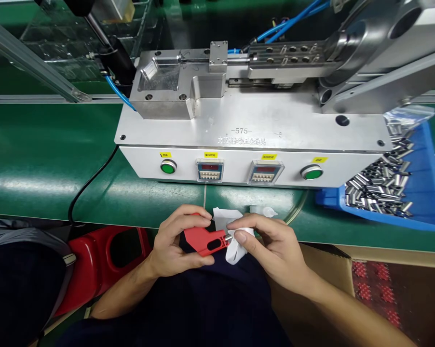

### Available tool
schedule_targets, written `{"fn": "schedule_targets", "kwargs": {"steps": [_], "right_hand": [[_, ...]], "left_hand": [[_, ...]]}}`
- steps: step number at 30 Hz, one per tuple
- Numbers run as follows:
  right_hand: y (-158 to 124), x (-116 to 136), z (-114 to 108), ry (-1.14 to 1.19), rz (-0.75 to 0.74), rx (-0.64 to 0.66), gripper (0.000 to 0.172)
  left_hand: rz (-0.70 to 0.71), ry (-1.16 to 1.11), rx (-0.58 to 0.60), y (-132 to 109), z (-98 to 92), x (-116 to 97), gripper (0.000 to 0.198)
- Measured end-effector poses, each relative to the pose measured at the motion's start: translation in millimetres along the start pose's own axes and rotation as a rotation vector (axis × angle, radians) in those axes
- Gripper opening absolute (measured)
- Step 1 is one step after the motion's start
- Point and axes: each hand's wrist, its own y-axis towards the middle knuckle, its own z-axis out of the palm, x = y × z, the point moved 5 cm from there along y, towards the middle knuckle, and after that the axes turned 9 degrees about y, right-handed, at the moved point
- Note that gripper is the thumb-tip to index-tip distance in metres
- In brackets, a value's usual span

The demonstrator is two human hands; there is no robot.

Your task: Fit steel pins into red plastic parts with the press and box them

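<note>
My left hand (181, 238) is closed around a red plastic part (202, 239) with an oval slot in it. A short metal pin (228, 237) sticks out of the part's right end. Pinched in my right hand (271, 243) is a white paper wipe (236, 251), wrapped about the pin's tip, so that tip is hidden. Both hands are in front of the bench edge, below a metal press fixture (246, 115). Just behind the fingers, another piece of white paper (226, 217) lies at the edge.
A blue bin (432, 164) full of small metal tubes (380, 185) stands at the right. The fixture has green buttons (169, 166) and counters in front. A black cable (89, 183) crosses the green bench. At left are a red stool (90, 260) and a seated person (22, 284).
</note>
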Motion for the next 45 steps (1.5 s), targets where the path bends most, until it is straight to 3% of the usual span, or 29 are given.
{"fn": "schedule_targets", "kwargs": {"steps": [11,20,45], "right_hand": [[-2.3,2.8,0.7,-0.001,-0.152,-0.055,0.008],[-1.1,4.4,-2.7,-0.097,-0.218,-0.126,0.008],[1.6,-2.2,2.3,-0.093,-0.175,-0.013,0.010]], "left_hand": [[-0.258,-0.120,0.135,-3.9,10.0,12.6,0.054],[-0.287,-0.272,0.373,-6.2,30.4,2.6,0.060],[-0.310,-0.319,0.361,-9.0,30.4,5.1,0.057]]}}
